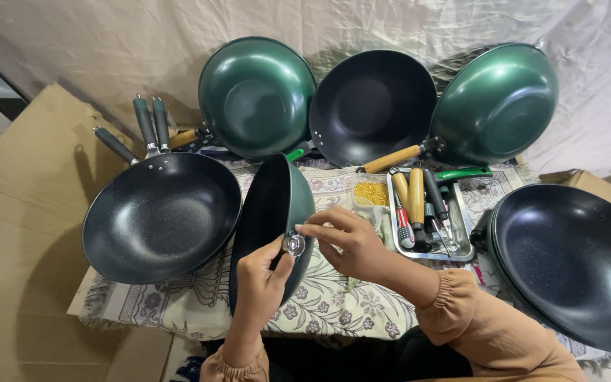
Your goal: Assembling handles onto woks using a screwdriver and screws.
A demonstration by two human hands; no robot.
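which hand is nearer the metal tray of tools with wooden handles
Right. The right hand is beside the metal tray, just short of its near-left corner. The left hand is farther off, on the far side of the right hand, at the tilted green wok.

A wok stands on edge mid-desk, between a flat pan on its left and a tool tray on its right, with three woks propped behind and another pan far right.

A small makeshift assembly workshop is shown: identical green woks are laid around a cloth-covered table, beside a metal tray of screwdrivers and flattened cardboard.
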